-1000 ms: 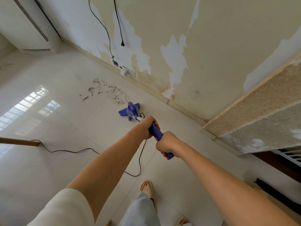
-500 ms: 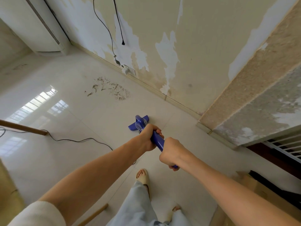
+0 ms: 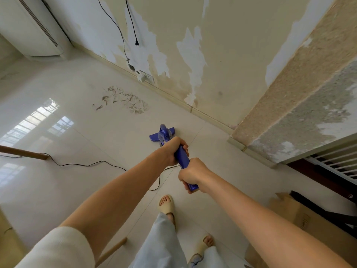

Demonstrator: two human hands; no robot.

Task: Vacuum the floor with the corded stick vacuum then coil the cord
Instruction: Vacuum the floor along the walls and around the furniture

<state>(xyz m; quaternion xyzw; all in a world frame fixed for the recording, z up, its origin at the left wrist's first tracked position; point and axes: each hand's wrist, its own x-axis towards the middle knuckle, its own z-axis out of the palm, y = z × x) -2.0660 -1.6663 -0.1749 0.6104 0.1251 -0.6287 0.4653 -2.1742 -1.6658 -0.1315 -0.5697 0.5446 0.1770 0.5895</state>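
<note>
Left hand and right hand both grip the vacuum handle, fingers wrapped round it; the head lies beyond the left fingers.

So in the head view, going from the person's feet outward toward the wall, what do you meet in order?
Beige sandal → right hand on the handle end → left hand higher on the blue stick vacuum → vacuum floor head → dirt patch → wall socket.

Glossy tile floor — vacuum head, black cord, debris.
</note>
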